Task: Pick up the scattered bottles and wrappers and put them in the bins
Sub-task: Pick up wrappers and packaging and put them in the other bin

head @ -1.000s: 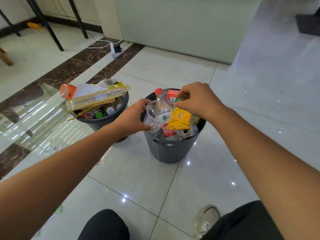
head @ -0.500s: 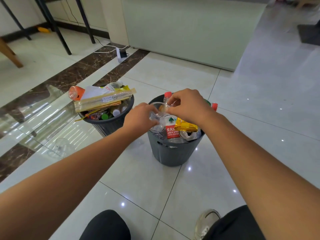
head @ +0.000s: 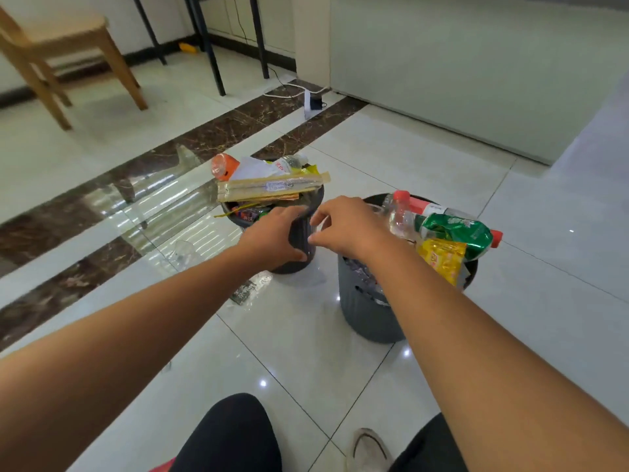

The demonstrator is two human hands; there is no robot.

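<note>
Two dark grey bins stand on the tiled floor, both heaped full. The left bin (head: pixel 299 264) holds an orange-ended bottle (head: pixel 223 166) and a long tan packet (head: pixel 272 189). The right bin (head: pixel 367 311) holds a red-capped clear bottle (head: pixel 400 212), a green wrapper (head: pixel 456 229) and a yellow wrapper (head: pixel 440 258). My left hand (head: pixel 272 235) and right hand (head: pixel 347 223) are close together in front of the left bin, both on a clear plastic cup (head: pixel 315 224) that is barely visible against the bin wall. A clear wrapper (head: pixel 248 291) lies on the floor by the left bin.
Another clear cup (head: pixel 183 253) lies on the floor left of the bins. A wooden chair (head: pixel 51 63) and black table legs (head: pixel 211 46) stand at the back left, with a power strip (head: pixel 308 103) and cables by the wall. My knee and shoe (head: pixel 369 447) are at the bottom.
Both hands have moved left with the clear cup, from over the right bin to in front of the left bin. The view has shifted left, so the chair now shows.
</note>
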